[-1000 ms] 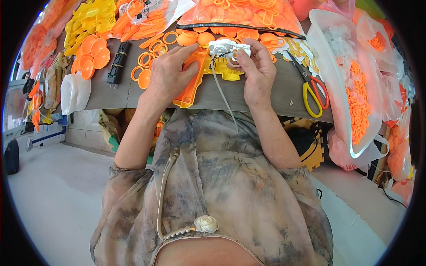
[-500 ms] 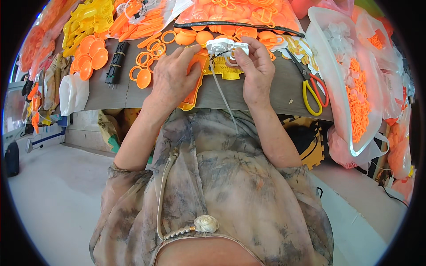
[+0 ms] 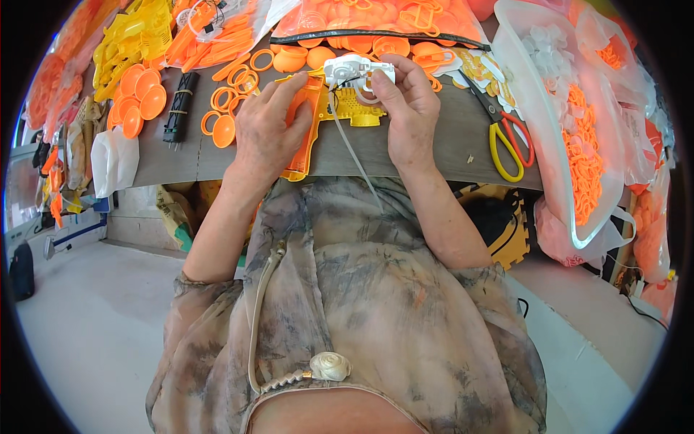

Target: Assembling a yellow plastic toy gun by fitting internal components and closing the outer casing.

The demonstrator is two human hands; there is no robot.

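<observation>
My right hand (image 3: 413,108) pinches a white plastic mechanism (image 3: 348,70) between thumb and fingers, above the table. Thin dark wires and a long pale strip (image 3: 354,148) hang from it, the strip reaching down over the table edge. My left hand (image 3: 271,119) lies over an orange-and-yellow plastic shell (image 3: 309,123), thumb and forefinger apart, with orange showing in the gap; its other fingers are partly hidden. Behind the mechanism is a perforated yellow plastic part (image 3: 350,110), partly covered by it.
Orange cups (image 3: 152,101), a black bundled piece (image 3: 180,108) and orange rings (image 3: 224,99) lie left. Scissors (image 3: 506,148) with yellow and red handles lie right, beside a translucent tub (image 3: 538,123) of orange and clear pieces. A bag of orange parts (image 3: 376,20) fills the back.
The whole view has shifted slightly, with table and hands a little to the left. My left forefinger sits slightly farther from the white mechanism; my right hand keeps its hold.
</observation>
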